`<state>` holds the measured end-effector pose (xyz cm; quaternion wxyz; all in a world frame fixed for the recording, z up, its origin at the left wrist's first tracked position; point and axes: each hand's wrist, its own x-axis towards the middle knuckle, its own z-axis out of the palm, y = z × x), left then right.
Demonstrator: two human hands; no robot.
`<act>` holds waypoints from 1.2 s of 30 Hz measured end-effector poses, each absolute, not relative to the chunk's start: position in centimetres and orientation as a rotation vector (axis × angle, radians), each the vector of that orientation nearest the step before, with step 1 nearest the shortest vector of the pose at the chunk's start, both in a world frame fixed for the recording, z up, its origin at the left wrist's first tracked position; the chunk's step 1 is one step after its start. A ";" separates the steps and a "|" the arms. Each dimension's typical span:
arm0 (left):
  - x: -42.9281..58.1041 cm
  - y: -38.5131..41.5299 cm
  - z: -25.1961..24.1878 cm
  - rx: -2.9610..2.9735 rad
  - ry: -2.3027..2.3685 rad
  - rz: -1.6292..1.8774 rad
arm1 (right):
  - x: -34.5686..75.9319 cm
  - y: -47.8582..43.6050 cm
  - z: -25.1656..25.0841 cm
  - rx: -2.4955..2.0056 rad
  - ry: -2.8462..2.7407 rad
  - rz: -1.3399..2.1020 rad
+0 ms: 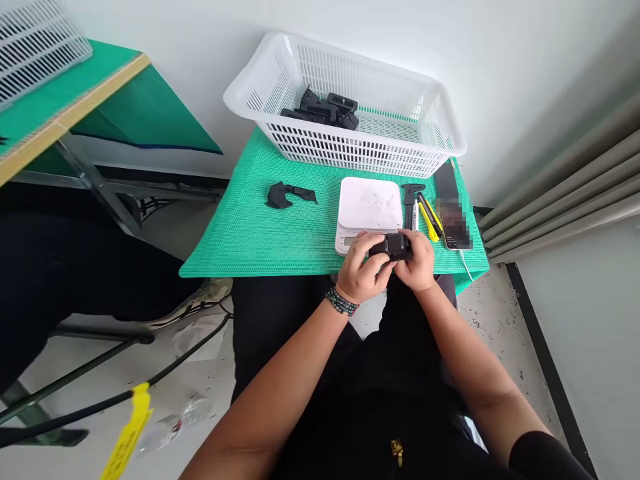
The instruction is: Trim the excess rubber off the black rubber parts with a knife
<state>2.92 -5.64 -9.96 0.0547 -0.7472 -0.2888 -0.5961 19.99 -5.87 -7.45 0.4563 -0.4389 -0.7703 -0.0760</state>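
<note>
Between my two hands is a small black plastic part (396, 245), held above the table's front edge. My left hand (361, 267), with a beaded bracelet at the wrist, has its fingers wrapped round the part's left side. On the other side my right hand (419, 261) grips the right end. Just behind them stands a white digital scale (371, 203), its display partly covered by my left hand. A black caliper (411, 200), a marker (415, 217) and a yellow utility knife (430, 219) lie to the scale's right. Crumpled black scraps (280, 195) rest on the left.
A white plastic basket (360, 143) with several black parts (325, 110) stands at the back of the green-covered table (250, 233). A phone (456, 227) with a cable lies at the right. Another person's leg (100, 253) and a second table (75, 100) are to the left.
</note>
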 end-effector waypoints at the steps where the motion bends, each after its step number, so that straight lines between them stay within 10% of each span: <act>1: 3.0 -5.6 -9.9 -2.265 -0.868 -1.817 | 20.0 -5.9 -7.4 -1.080 -1.900 -0.189; 36: 2.4 -6.8 -8.5 -2.197 -0.836 -1.916 | 19.4 -7.3 -5.4 -1.064 -1.957 -0.108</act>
